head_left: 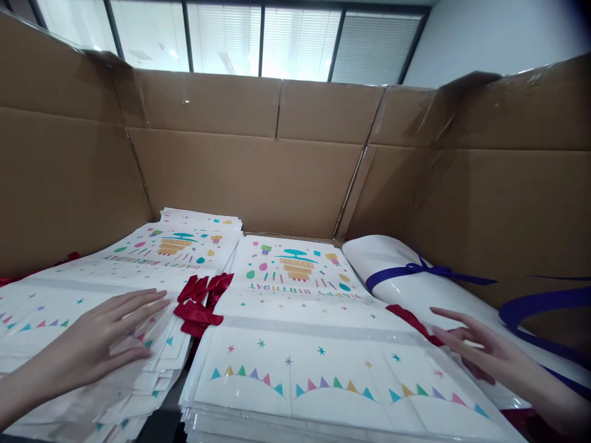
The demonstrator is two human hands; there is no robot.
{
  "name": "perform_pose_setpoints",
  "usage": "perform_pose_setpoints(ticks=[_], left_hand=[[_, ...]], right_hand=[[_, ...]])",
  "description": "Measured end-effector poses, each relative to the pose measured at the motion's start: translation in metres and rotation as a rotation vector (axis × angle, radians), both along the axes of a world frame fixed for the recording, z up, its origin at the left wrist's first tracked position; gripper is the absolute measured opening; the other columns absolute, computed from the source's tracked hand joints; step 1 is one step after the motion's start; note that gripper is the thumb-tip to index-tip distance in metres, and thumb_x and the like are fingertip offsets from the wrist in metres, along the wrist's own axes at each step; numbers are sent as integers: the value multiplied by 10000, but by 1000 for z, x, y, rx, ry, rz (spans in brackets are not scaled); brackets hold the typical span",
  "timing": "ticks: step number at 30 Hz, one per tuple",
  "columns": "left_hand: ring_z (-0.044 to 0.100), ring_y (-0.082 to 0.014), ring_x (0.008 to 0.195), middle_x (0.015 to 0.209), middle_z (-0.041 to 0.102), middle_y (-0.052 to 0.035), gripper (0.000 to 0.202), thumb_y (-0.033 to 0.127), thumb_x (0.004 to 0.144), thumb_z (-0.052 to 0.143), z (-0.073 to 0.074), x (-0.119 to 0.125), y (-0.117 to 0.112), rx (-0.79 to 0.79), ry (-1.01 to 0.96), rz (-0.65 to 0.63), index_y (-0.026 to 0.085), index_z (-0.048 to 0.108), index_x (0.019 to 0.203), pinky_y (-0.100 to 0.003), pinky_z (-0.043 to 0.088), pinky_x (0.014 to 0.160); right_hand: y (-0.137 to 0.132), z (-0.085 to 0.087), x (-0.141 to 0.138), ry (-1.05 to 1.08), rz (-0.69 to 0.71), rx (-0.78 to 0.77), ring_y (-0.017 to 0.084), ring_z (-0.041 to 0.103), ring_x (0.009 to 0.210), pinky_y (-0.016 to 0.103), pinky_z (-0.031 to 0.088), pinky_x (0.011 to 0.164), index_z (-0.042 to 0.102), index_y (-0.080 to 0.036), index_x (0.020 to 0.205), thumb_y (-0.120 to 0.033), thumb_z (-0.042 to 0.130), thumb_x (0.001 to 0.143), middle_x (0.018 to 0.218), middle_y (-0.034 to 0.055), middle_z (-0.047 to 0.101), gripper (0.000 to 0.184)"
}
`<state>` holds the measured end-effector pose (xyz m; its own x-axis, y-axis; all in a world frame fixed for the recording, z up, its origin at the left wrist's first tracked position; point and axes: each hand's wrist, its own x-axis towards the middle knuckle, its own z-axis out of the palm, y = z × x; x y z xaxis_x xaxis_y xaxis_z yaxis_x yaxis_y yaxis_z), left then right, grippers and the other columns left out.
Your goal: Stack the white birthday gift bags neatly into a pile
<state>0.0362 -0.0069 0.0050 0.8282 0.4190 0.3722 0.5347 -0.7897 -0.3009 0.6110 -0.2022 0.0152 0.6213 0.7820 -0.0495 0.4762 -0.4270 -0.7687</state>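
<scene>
My left hand (pixel 115 335) lies with outstretched fingers over the left stack of white plastic bags (pixel 41 347), holding nothing. The bags carry a cake, a birthday greeting, stars and bunting, printed upside down from here. Beside it, the middle stack (pixel 295 344) has the same print. A bunched red ribbon (pixel 198 307) sits between the two stacks. On the far right edge of the middle stack, my right hand (pixel 489 351) has its fingers at another red ribbon (pixel 410 320); its index finger sticks out while the lower fingers curl about the ribbon, partly hidden.
A white roll (pixel 392 252) tied with a blue ribbon (pixel 415 269) lies along the right side. Loose blue ribbon (pixel 530 307) curls beside it. Tall cardboard walls (pixel 249 178) enclose the stacks at the back and both sides. Windows (pixel 226 40) show above.
</scene>
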Motion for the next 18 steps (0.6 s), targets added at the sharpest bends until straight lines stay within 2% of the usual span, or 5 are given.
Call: perform_pose_setpoints(ticks=[3, 7, 11, 14, 18], left_hand=[[628, -274, 1100, 1334, 573, -57, 587, 515, 866, 597, -20, -29, 4, 90, 71, -12, 267, 483, 1386, -343, 549, 850], [683, -198, 977, 1224, 650, -17, 323, 321, 963, 478, -33, -37, 2, 116, -37, -71, 243, 593, 1254, -283, 554, 831], [694, -126, 872, 1038, 700, 66, 229, 274, 969, 465, -26, -31, 6, 5, -300, -80, 225, 657, 1084, -174, 540, 790], [685, -127, 788, 934, 699, 24, 163, 261, 947, 505, -14, -23, 6, -54, -465, -66, 201, 654, 976, -168, 533, 711], [671, -155, 824, 960, 685, -23, 153, 224, 938, 501, -4, -15, -4, -80, -506, -64, 228, 627, 1026, -216, 512, 723]], right_hand=[[13, 14, -18, 77, 47, 70, 178, 437, 511, 334, 392, 464, 552, -257, 1167, -679, 580, 714, 684, 67, 567, 619], [45, 29, -62, 92, 68, 171, 147, 424, 527, 284, 342, 451, 573, -234, 1144, -656, 582, 728, 668, 12, 495, 592], [84, 37, -112, 189, 257, 219, 110, 432, 522, 256, 348, 463, 598, -195, 1117, -598, 619, 732, 733, -2, 518, 558], [114, 42, -156, 392, 485, 194, 90, 479, 565, 212, 378, 484, 601, -189, 1080, -430, 651, 781, 759, -13, 530, 388], [147, 38, -232, 580, 692, 40, 79, 543, 516, 191, 442, 475, 624, -161, 943, -293, 585, 864, 710, -7, 575, 158]])
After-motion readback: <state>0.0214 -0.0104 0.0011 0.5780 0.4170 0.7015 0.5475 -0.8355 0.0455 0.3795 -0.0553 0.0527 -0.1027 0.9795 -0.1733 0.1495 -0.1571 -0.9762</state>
